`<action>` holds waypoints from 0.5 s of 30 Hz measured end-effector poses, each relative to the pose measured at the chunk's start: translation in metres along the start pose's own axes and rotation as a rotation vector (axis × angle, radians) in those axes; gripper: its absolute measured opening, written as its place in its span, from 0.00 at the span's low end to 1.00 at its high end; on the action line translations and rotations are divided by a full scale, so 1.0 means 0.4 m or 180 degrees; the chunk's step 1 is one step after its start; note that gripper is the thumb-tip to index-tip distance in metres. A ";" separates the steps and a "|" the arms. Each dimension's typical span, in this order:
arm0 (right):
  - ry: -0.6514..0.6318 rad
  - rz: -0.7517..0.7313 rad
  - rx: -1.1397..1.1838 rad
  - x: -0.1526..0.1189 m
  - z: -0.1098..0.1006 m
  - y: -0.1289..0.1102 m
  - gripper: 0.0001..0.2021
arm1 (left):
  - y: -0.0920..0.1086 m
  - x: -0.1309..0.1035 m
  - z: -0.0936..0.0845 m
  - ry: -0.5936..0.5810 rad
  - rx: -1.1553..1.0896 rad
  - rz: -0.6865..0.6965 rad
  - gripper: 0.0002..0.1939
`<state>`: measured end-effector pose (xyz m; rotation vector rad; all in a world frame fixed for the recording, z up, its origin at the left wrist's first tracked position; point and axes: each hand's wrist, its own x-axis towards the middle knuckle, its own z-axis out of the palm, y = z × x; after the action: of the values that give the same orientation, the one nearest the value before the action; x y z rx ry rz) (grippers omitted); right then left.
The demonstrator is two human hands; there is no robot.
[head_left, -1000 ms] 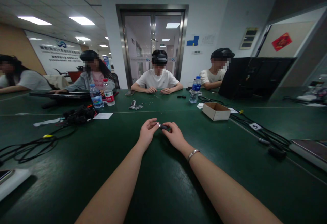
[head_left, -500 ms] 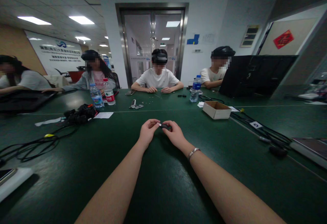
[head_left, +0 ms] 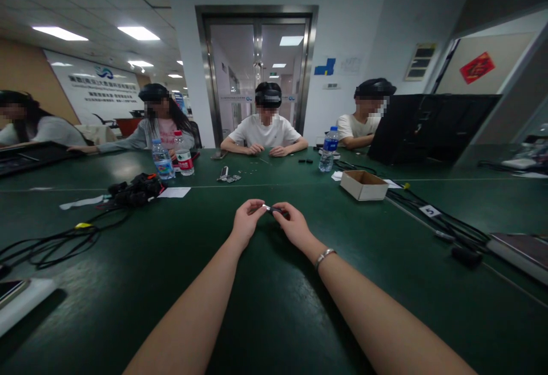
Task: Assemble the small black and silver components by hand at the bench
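Above the green table [head_left: 192, 283], a small dark stick-like object with a silver end [head_left: 273, 209] lies between my two hands. Its exact kind is too small to tell. My left hand [head_left: 246, 221] pinches the silver end with thumb and fingertips. The dark part sits in the closed fingers of my right hand [head_left: 296, 225], which wears a silver bracelet [head_left: 324, 257] on its wrist. Fingers partly hide the object at both ends.
An open cardboard box [head_left: 363, 186] stands right of my hands, near black cables [head_left: 449, 226]. To the left are a black gear pile [head_left: 135, 190], bottles [head_left: 162, 161] and a phone [head_left: 15, 292]. Small metal parts [head_left: 229, 176] lie before a person [head_left: 268, 129] opposite.
More of the silver end shows between my fingertips than before. Both hands stay in nearly the same place; the whole view shifts very slightly.
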<state>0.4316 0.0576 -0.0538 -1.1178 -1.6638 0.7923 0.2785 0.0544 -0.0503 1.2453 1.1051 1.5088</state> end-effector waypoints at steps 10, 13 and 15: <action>0.0089 -0.0207 -0.0088 -0.002 -0.003 -0.008 0.12 | -0.004 0.004 0.003 0.0022 0.0039 -0.0042 0.12; 0.0044 -0.0183 -0.0049 -0.005 -0.005 -0.014 0.13 | -0.003 0.005 0.004 0.0047 -0.0036 0.0004 0.12; 0.0000 -0.0115 0.0020 -0.006 -0.004 -0.017 0.13 | -0.005 0.005 0.003 0.0048 -0.0105 0.0061 0.12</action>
<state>0.4313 0.0527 -0.0481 -1.0806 -1.6760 0.7738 0.2796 0.0569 -0.0516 1.2271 1.0765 1.5471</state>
